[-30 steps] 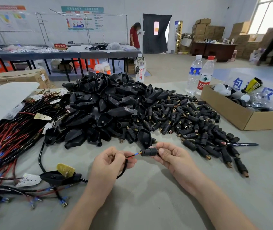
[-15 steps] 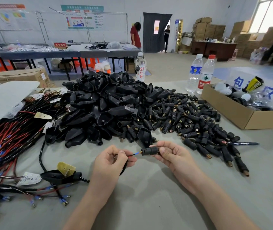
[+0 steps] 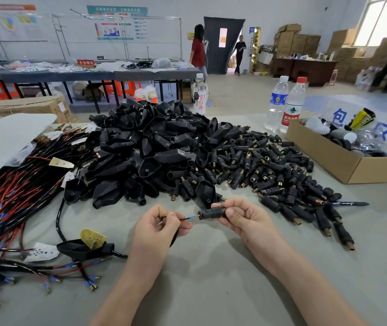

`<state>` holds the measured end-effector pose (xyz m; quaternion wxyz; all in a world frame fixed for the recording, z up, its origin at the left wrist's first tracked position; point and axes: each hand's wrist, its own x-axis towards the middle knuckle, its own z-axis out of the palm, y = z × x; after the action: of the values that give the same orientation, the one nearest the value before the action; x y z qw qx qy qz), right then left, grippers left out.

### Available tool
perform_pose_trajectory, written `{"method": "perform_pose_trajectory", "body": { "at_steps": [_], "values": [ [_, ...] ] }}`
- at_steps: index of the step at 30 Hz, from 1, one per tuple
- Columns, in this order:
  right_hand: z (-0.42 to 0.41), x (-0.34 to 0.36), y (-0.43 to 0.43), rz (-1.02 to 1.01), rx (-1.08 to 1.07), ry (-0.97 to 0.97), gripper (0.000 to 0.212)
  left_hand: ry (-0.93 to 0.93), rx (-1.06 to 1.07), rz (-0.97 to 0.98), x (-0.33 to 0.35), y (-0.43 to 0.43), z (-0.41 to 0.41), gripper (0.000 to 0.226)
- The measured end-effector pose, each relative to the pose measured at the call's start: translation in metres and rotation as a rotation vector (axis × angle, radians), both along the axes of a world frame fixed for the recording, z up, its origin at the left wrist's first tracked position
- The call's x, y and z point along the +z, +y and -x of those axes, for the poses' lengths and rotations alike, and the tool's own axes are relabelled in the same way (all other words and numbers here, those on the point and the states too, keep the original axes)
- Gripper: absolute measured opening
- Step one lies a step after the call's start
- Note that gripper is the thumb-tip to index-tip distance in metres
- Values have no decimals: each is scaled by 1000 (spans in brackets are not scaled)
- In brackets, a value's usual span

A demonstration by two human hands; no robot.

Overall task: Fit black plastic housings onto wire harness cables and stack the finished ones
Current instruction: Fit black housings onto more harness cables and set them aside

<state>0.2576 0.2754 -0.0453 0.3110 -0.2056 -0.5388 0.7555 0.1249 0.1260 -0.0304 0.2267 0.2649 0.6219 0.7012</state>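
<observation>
My right hand (image 3: 241,217) pinches a black barrel housing (image 3: 211,213) at its right end, and my left hand (image 3: 157,229) pinches the harness wire (image 3: 189,218) just left of it, the blue-sleeved tip meeting the housing's left mouth. The housing's long axis lies level, left to right, in line with the wire, so I judge the fit needs the left hand feeding rightward along it. Beyond the housing spreads the heap of loose housings (image 3: 154,151); far left of it, the bundled harness cables (image 3: 11,191).

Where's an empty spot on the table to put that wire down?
Bare table lies between the two arms, below the left hand and right hand. Another patch sits on the near side of the cardboard box, right of the small plugs. Crowded: the wires on the left and the housing pile ahead.
</observation>
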Motion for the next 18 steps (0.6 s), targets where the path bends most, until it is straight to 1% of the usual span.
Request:
{"method": "perform_pose_trajectory", "body": {
  "at_steps": [2, 12, 15, 18],
  "values": [
    [0, -1, 0, 4, 4, 4, 17, 2, -3, 0, 0, -1, 0, 19],
    [0, 2, -1, 91, 17, 28, 18, 1, 9, -28, -3, -1, 2, 27],
    [-1, 3, -1, 68, 14, 8, 17, 20, 19, -38, -3, 0, 1, 26],
    [-1, 3, -2, -23, -11, -42, 18, 28, 36, -41, -2, -1, 1, 26]
  ]
}}
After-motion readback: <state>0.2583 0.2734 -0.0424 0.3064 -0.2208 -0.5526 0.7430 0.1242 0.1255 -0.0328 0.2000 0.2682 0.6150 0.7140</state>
